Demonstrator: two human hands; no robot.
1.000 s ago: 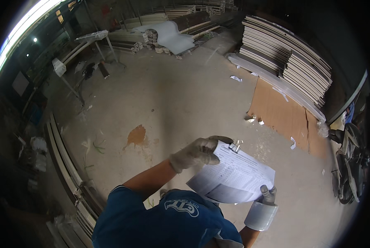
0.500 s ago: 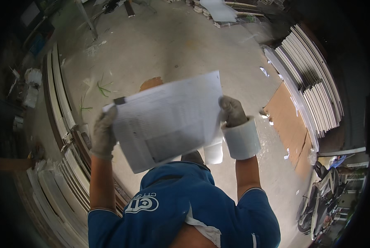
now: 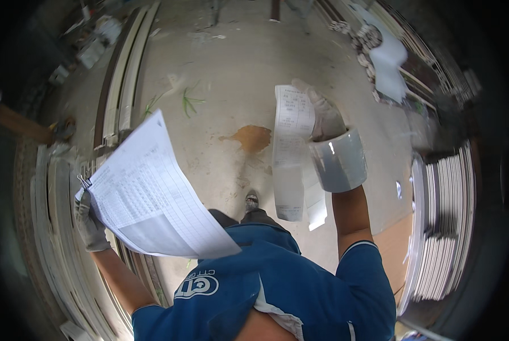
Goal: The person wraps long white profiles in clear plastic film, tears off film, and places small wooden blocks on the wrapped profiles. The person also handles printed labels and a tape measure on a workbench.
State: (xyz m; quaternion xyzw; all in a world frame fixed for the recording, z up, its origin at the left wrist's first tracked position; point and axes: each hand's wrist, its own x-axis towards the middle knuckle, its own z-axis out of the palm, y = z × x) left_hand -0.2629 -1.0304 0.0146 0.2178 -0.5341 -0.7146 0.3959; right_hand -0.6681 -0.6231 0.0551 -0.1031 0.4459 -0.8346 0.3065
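Note:
My gloved left hand [image 3: 89, 224] grips a stack of printed sheets [image 3: 152, 193] at its left corner, where a black binder clip [image 3: 84, 182] pinches the paper. The sheets tilt and curl down toward my shirt. My gloved right hand [image 3: 324, 113] is closed on a long, narrow printed paper slip [image 3: 291, 159], which hangs down in front of the floor. Around my right wrist sits a wide roll of clear tape [image 3: 341, 160]. A shorter pale strip [image 3: 316, 210] dangles below the roll; where it is attached is hidden.
Long boards [image 3: 121, 79] lie along the left side. At the right stand stacked pale panels [image 3: 450, 221] near a brown cardboard sheet [image 3: 392, 244]. A brown stain [image 3: 250, 138] and green plant scraps [image 3: 189, 101] are on the concrete floor. My shoe [image 3: 251, 199] shows below.
My right hand has let go of the clipped sheets and moved up, now showing the narrow slip. My left hand has carried the sheets left and lower. The view has turned rightward.

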